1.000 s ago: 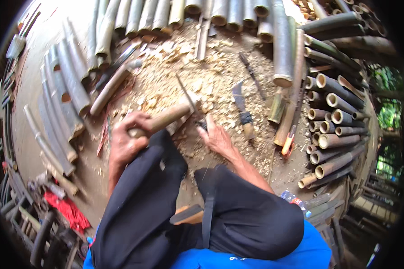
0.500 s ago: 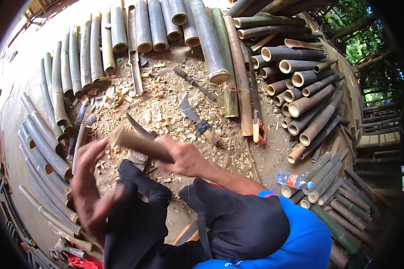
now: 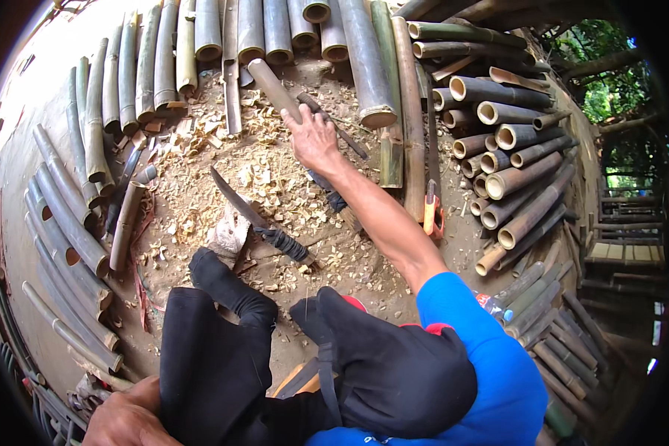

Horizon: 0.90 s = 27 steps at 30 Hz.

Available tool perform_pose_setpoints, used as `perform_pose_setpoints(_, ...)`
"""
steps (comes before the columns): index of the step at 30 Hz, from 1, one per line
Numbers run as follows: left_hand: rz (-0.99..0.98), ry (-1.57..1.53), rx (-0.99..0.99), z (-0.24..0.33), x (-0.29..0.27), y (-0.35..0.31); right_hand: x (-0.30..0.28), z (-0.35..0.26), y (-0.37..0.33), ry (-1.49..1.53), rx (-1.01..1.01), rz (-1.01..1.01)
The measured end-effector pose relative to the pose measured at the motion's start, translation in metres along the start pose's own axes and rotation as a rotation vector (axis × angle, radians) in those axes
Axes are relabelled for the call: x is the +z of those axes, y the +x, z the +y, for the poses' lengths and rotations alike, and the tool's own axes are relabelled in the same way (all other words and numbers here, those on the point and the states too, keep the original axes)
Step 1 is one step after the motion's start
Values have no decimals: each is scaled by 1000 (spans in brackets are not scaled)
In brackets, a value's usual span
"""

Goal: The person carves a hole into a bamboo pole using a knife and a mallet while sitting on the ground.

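Note:
My right arm reaches forward over the ground. Its hand (image 3: pixel 314 141) wraps round the near end of a short, thick round wooden stick (image 3: pixel 273 88), whose far end points toward the standing bamboo. Just beside that hand lies a narrow, dark long-handled tool (image 3: pixel 349 141). My left hand (image 3: pixel 130 416) is low at the left beside my thigh, its fingers hidden. Before my feet lies a curved knife (image 3: pixel 234 195) with a black-wrapped handle (image 3: pixel 284 244). A second knife (image 3: pixel 337 201) is partly covered by my right forearm.
Bamboo tubes (image 3: pixel 156 59) line the far and left sides. More bamboo is stacked at the right (image 3: pixel 509 171), with a plastic bottle (image 3: pixel 493 306) nearby. A saw with an orange handle (image 3: pixel 432 212) lies beside long poles. Wood chips (image 3: pixel 260 171) cover the ground.
My right hand has moved forward and away with the wooden stick. My left hand has dropped from beside the stick to the lower left.

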<state>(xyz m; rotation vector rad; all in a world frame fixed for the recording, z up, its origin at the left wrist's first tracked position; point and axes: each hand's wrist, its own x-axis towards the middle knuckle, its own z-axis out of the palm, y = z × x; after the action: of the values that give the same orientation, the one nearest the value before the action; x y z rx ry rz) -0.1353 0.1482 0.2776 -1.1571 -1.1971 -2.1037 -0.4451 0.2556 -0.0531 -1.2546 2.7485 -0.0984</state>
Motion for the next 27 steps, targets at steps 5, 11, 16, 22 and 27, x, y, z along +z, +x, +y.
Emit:
perform_pose_setpoints(5, 83, 108, -107, 13, 0, 1, 20, -20, 12, -19, 4, 29)
perform_pose_setpoints(11, 917, 542, -273, 43, -87, -99, 7, -1, -34, 118, 72, 374)
perform_pose_setpoints(16, 1041, 1965, -1113, 39, -226, -286, -22, -84, -146, 449, -35, -42)
perform_pose_setpoints(22, 763, 2121, -1477, 28, -233, -346, 26, -107, -189, 395, -125, -116)
perform_pose_setpoints(27, 980, 1532, -1085, 50, -237, -309, 20, -103, -179, 650, -74, -85)
